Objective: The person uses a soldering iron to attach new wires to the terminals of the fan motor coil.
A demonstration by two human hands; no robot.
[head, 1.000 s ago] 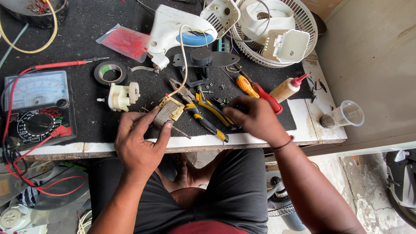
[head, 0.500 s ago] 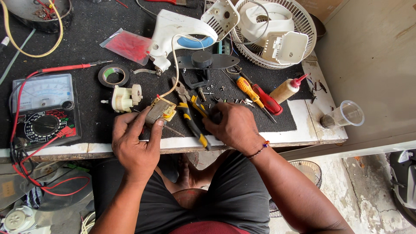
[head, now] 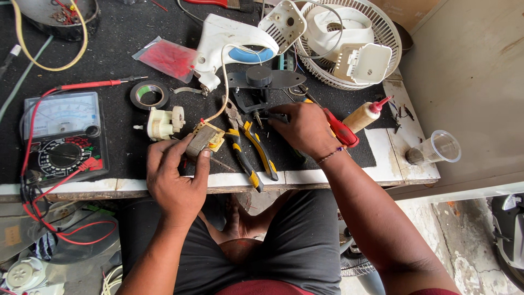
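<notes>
At the table's (head: 327, 177) near edge, the left hand (head: 176, 177) keeps its fingers pinched on a small motor part (head: 202, 139), its wire running up to the white fan body (head: 232, 41). The right hand (head: 305, 128) has shifted left from the red screwdriver (head: 341, 131) toward the black bracket (head: 262, 82), fingers curled together on something small beside the pliers (head: 251, 153); what, I cannot tell. A meter (head: 63, 134) lies far left.

In the left hand's (head: 176, 183) grip sits a small grey metal block with yellow wrapping (head: 203, 139). Just right of it lie pliers with black-and-yellow handles (head: 248, 155) on the black-matted desk (head: 120, 125) with its white front edge. Beyond the right hand (head: 305, 128) show a red-handled tool (head: 341, 131) and a tan squeeze bottle with red nozzle (head: 364, 114).
</notes>
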